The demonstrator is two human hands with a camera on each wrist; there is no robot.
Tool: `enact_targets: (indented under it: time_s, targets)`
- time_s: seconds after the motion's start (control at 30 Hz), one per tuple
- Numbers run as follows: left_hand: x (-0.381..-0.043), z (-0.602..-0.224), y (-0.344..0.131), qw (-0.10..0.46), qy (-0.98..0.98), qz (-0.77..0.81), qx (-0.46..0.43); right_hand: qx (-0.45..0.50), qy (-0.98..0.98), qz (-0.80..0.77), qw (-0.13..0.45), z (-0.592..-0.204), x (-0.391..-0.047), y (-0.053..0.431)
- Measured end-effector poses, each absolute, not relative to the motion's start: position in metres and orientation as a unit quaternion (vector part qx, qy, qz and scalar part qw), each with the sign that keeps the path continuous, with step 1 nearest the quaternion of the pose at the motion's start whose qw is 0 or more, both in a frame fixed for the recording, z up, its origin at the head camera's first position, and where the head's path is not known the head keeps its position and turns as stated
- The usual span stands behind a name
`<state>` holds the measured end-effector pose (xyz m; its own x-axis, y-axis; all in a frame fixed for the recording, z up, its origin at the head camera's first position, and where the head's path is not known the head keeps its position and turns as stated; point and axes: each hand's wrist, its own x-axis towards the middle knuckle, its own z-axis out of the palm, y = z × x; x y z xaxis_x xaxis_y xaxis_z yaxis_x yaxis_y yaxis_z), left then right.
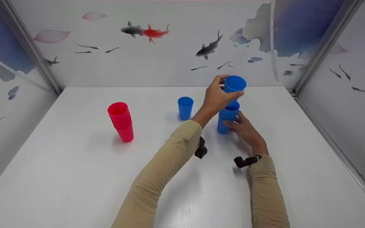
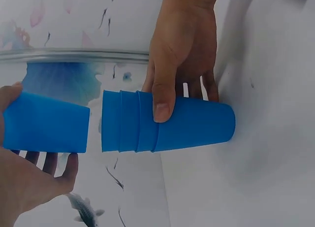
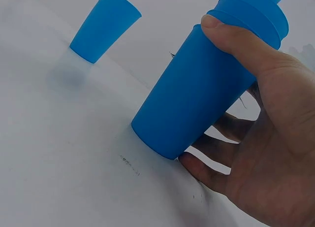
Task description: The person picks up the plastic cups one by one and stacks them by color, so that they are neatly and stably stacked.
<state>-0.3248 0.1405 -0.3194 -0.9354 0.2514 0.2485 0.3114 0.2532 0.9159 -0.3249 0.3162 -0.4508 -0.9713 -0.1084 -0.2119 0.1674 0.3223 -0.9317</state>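
My left hand [image 1: 215, 96] grips a single blue cup [image 1: 235, 83] between thumb and fingers, upright above a stack of blue cups. In the left wrist view a gap shows between this held cup [image 2: 47, 122] and the stack's top rim. The blue cup stack [image 2: 192, 122] is several cups nested together, standing on the table. My right hand [image 1: 246, 129] holds the stack from its right side, thumb near the rims and fingers around the back, as the right wrist view shows. Another blue cup [image 1: 185, 108] stands upright alone, left of the stack.
A stack of several red cups [image 1: 121, 122] stands on the left part of the white table [image 1: 74, 177]. Panels painted with fish [image 1: 150, 32] wall in the back and both sides. Black wrist cameras [image 1: 245, 161] stick out from the tan sleeves.
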Motion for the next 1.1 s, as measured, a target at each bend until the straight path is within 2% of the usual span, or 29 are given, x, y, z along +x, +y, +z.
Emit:
enact_targets:
  time_s: [0.53,1.1]
  targets:
    - [-0.327,-0.339,0.143,-0.002,-0.792,-0.586,-0.171,-0.009,0.809,-0.58,0.096,-0.454,-0.323,0.316]
    - [-0.361,-0.358,0.07,0.064,-0.79,-0.594,-0.141,0.028,0.807,-0.579,0.117,-0.451,-0.322,0.315]
